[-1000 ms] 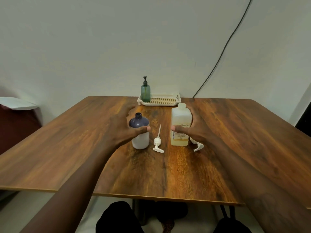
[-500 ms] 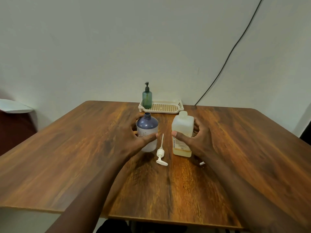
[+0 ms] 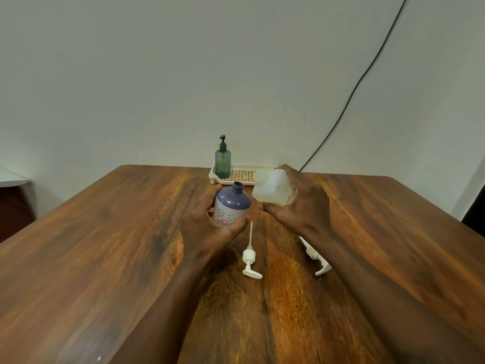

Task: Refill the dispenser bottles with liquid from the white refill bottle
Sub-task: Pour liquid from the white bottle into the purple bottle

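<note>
The refill bottle is off the table, tipped toward the purple bottle and just beside its open neck. The right hand wraps it from behind, fingers over the top and thumb underneath. The blur hides whether its own mouth is uncapped. It looks like thin, translucent plastic: light, a little squashy, and likely to spurt if squeezed mid-pour. Its flat sides offer the surest hold, low on the body, so that the wrist sets the tilt.

The left hand clasps the purple bottle around its lower half, fingers behind and thumb across the front label. The bottle leans slightly toward the refill. It is smooth and round (it would turn in a wet palm), and its neck is narrow, so the stream probably needs to be thin.

Two white pump heads lie on the table, one just in front of the purple bottle and the other partly under the right wrist. Drips or a dropped forearm could catch either. A green bottle, pump fitted, stands in the tray behind, near the pouring spot but apart from it.
</note>
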The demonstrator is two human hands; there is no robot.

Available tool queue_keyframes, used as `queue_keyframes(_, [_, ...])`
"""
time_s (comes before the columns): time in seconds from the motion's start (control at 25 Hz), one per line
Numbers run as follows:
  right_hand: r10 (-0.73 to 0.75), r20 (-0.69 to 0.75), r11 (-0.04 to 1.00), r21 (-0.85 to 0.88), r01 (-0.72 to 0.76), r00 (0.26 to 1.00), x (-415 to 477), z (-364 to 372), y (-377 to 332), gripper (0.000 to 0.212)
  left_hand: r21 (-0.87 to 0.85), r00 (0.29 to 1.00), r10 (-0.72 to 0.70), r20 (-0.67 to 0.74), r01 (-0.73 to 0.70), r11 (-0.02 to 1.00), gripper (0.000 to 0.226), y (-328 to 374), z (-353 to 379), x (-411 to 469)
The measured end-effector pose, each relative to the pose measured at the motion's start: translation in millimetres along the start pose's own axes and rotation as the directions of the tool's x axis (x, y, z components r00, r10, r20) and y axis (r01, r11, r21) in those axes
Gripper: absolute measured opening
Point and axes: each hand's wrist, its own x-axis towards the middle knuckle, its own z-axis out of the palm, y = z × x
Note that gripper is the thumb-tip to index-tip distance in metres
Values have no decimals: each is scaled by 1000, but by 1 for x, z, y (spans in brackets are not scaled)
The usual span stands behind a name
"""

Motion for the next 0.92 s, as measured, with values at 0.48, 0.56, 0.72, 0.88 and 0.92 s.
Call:
queue_keyframes(0.48, [-161,10,980,-120,161,987,11,4,-7,78,-15,1000,12,20,-11,1000,75,7,-2,-2])
queue_keyframes(0.56, [-168,27,976,-134,170,985,12,5,-5,80,-40,1000,5,17,-5,999,73,8,-2,-3])
queue_keyframes(0.72, [-187,39,970,-148,191,981,16,7,-1,82,-46,1000,-7,30,8,999,74,7,0,-4])
queue_keyframes(0.88, [-217,41,958,-180,221,975,18,10,-1,81,-44,999,-22,37,24,999,74,6,-1,-4])
queue_keyframes(0.92, [-224,41,957,-178,228,974,19,10,-1,81,-44,999,-27,35,28,999,74,5,-1,-4])
